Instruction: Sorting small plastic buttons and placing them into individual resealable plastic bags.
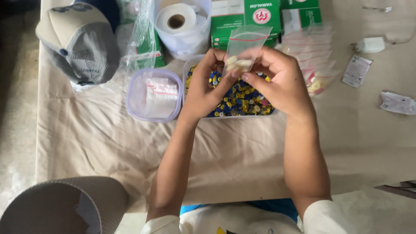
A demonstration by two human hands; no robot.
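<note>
Pinching a small clear zip bag with a red seal strip (246, 45) at upper centre, left hand (203, 84) and right hand (281, 82) fingers closed on it, above a clear plastic tub of blue and yellow beads (242, 99) on the cloth-covered counter (242, 151).

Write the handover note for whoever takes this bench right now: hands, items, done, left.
Left hand and right hand together hold a small clear zip bag with a red seal strip, open, with a few pale round pieces inside.
Below them sits a clear plastic tub of blue and yellow small pieces; a second tub of empty zip bags stands to its left.
Done: a row of filled bags lies to the right.
Left: the held bag is not yet sealed; the tub is still full.
</note>
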